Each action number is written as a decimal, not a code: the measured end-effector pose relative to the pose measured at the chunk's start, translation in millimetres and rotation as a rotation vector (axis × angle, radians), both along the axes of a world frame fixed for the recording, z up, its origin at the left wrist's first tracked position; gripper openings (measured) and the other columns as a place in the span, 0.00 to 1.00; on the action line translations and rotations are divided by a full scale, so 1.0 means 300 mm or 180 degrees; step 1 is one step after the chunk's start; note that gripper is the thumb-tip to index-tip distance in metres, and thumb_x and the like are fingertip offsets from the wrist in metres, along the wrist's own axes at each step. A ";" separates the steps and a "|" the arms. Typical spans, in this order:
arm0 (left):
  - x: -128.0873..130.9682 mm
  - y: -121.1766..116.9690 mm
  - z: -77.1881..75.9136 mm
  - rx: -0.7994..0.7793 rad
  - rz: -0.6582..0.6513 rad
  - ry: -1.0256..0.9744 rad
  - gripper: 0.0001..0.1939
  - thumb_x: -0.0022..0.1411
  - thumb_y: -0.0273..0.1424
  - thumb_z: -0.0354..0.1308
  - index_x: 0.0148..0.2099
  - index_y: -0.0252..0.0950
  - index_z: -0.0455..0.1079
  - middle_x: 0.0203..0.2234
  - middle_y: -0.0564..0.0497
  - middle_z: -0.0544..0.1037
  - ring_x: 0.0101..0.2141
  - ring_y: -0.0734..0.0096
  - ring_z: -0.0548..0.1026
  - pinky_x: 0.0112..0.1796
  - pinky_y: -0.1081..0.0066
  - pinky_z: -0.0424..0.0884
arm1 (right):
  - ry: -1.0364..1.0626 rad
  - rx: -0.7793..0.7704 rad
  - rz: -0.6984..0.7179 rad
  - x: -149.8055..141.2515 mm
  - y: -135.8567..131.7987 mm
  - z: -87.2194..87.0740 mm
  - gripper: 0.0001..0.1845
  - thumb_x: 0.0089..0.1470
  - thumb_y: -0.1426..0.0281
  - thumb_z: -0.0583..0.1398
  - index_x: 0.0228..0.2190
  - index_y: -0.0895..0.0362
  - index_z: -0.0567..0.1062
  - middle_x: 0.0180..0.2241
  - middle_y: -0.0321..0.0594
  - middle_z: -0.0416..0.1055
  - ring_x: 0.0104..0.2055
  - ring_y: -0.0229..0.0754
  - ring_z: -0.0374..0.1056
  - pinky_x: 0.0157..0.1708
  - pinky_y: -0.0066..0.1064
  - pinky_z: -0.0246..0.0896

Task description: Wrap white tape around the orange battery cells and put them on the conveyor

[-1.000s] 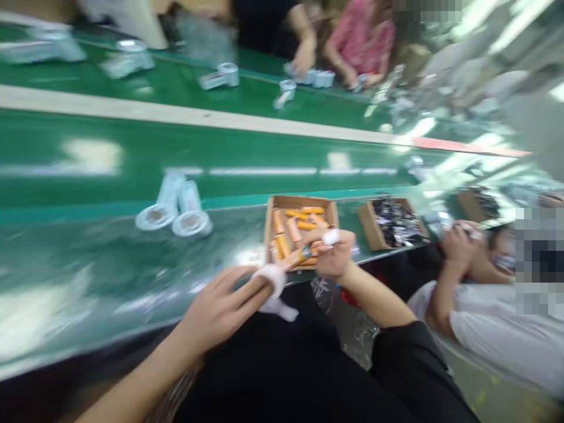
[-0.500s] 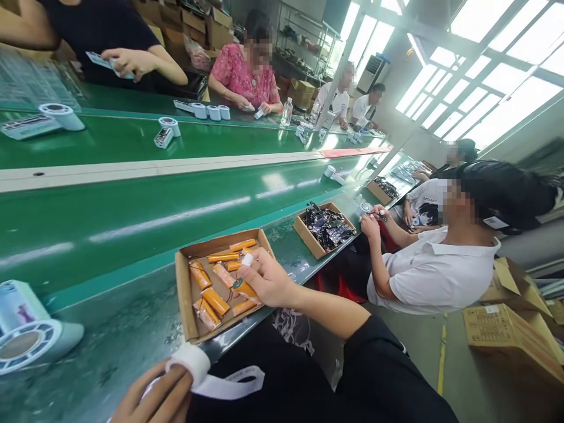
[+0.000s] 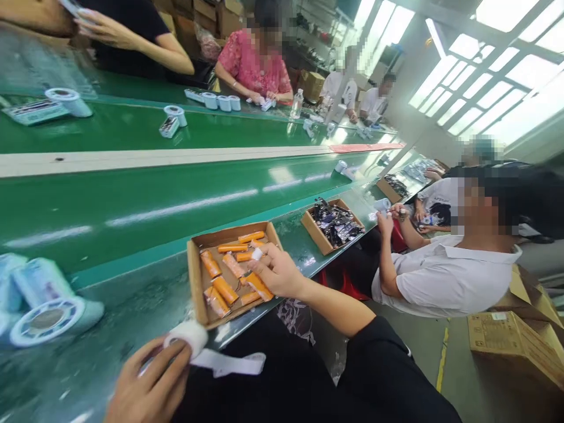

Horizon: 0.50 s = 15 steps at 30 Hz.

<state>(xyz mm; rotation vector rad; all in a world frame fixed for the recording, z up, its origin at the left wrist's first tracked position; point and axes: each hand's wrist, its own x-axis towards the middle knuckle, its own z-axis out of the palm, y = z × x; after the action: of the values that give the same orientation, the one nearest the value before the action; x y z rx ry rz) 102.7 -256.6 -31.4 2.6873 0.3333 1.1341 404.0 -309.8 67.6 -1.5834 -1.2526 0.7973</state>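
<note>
My right hand (image 3: 277,271) reaches into a shallow cardboard tray (image 3: 197,281) of orange cylindrical cells and is closed round one orange cell (image 3: 259,286); a white wrap covers its fingertip. My left hand (image 3: 152,385) is at the bottom edge, fingers curled on a white device body (image 3: 187,336) with a loose white strap (image 3: 229,364) hanging from it. Several more orange cells (image 3: 224,289) lie in the tray.
White fan-like devices (image 3: 44,311) lie on the green bench at left. A second cardboard box (image 3: 314,230) holds dark parts. Green conveyor belts (image 3: 145,200) run across. A seated person in a white shirt (image 3: 440,276) works at right; others work across the belt. Cartons (image 3: 506,341) sit on the floor.
The view swung from the bench towards the line and steadied. My right hand stayed in the tray with an orange cell; my left hand stayed low with the white device.
</note>
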 end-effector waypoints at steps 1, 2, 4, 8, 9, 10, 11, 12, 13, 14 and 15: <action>0.013 -0.012 0.055 0.0107 0.0104 0.0219 0.24 0.65 0.21 0.54 0.59 0.46 0.76 0.41 0.49 0.83 0.46 0.50 0.77 0.47 0.49 0.77 | -0.0177 0.0051 0.0045 -0.005 -0.005 0.008 0.21 0.66 0.47 0.60 0.40 0.52 0.68 0.18 0.24 0.62 0.20 0.36 0.60 0.25 0.26 0.52; 0.029 -0.024 0.115 0.0264 0.0123 0.0293 0.23 0.65 0.20 0.54 0.56 0.43 0.77 0.41 0.49 0.84 0.45 0.53 0.77 0.47 0.54 0.77 | -0.0363 0.0126 0.0084 -0.012 -0.011 0.018 0.19 0.67 0.49 0.59 0.40 0.53 0.69 0.18 0.26 0.65 0.21 0.37 0.63 0.26 0.27 0.54; 0.070 -0.037 0.231 0.0576 0.0002 0.0523 0.22 0.66 0.17 0.53 0.56 0.40 0.77 0.43 0.49 0.85 0.44 0.59 0.76 0.50 0.60 0.76 | -0.0769 0.0319 0.0119 -0.022 -0.020 0.040 0.17 0.68 0.52 0.57 0.40 0.53 0.70 0.20 0.30 0.70 0.22 0.38 0.68 0.26 0.28 0.57; 0.148 -0.009 0.355 0.0936 -0.0026 0.0776 0.14 0.73 0.21 0.58 0.56 0.37 0.77 0.46 0.50 0.84 0.42 0.65 0.72 0.51 0.63 0.73 | -0.1665 0.0819 0.0159 -0.028 -0.024 0.077 0.19 0.73 0.53 0.56 0.39 0.54 0.75 0.24 0.37 0.79 0.25 0.39 0.73 0.26 0.28 0.59; 0.159 -0.002 0.363 0.0985 -0.0015 0.0838 0.12 0.73 0.22 0.60 0.55 0.37 0.77 0.46 0.50 0.83 0.41 0.65 0.71 0.50 0.63 0.73 | -0.1853 0.0959 0.0207 -0.028 -0.026 0.085 0.20 0.74 0.53 0.56 0.39 0.54 0.76 0.25 0.37 0.79 0.24 0.39 0.73 0.26 0.28 0.58; 0.165 0.001 0.367 0.1019 -0.0004 0.0888 0.11 0.73 0.23 0.61 0.55 0.37 0.77 0.46 0.50 0.83 0.41 0.65 0.71 0.50 0.63 0.73 | -0.2029 0.1074 0.0268 -0.029 -0.030 0.092 0.20 0.75 0.54 0.55 0.37 0.55 0.76 0.25 0.37 0.79 0.24 0.38 0.73 0.25 0.28 0.57; 0.170 0.002 0.366 0.1033 0.0000 0.0933 0.10 0.73 0.24 0.62 0.54 0.36 0.77 0.45 0.50 0.83 0.41 0.65 0.71 0.50 0.63 0.73 | -0.2193 0.1149 0.0339 -0.030 -0.035 0.097 0.22 0.76 0.55 0.55 0.36 0.55 0.77 0.24 0.36 0.78 0.23 0.37 0.72 0.24 0.28 0.55; 0.172 -0.001 0.364 0.1035 -0.0016 0.0952 0.10 0.73 0.24 0.63 0.54 0.36 0.76 0.45 0.50 0.83 0.42 0.65 0.71 0.50 0.63 0.72 | -0.2345 0.1176 0.0410 -0.032 -0.041 0.101 0.23 0.76 0.55 0.55 0.34 0.55 0.77 0.23 0.35 0.77 0.22 0.36 0.70 0.24 0.28 0.54; 0.174 -0.006 0.360 0.1017 -0.0042 0.0966 0.10 0.73 0.25 0.64 0.54 0.36 0.76 0.45 0.50 0.82 0.42 0.65 0.71 0.50 0.63 0.72 | -0.2475 0.1162 0.0474 -0.033 -0.047 0.103 0.24 0.77 0.56 0.54 0.32 0.55 0.78 0.22 0.35 0.76 0.21 0.35 0.69 0.24 0.29 0.53; 0.175 -0.011 0.355 0.0983 -0.0071 0.0975 0.10 0.72 0.25 0.65 0.54 0.36 0.76 0.44 0.50 0.82 0.42 0.65 0.71 0.51 0.63 0.72 | -0.2575 0.1118 0.0530 -0.034 -0.053 0.102 0.26 0.78 0.56 0.53 0.31 0.55 0.78 0.21 0.35 0.75 0.21 0.35 0.69 0.25 0.29 0.52; 0.176 -0.016 0.351 0.0942 -0.0107 0.0992 0.11 0.71 0.24 0.66 0.54 0.36 0.76 0.44 0.50 0.82 0.42 0.65 0.71 0.51 0.62 0.72 | -0.2632 0.1065 0.0585 -0.035 -0.058 0.100 0.28 0.78 0.56 0.52 0.30 0.55 0.78 0.21 0.35 0.75 0.21 0.35 0.69 0.25 0.30 0.52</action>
<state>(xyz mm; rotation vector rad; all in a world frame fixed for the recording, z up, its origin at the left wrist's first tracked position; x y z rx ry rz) 155.6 -261.3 73.9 3.1231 0.1765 0.8063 393.5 -327.2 97.5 -1.5694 -2.0118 -0.0183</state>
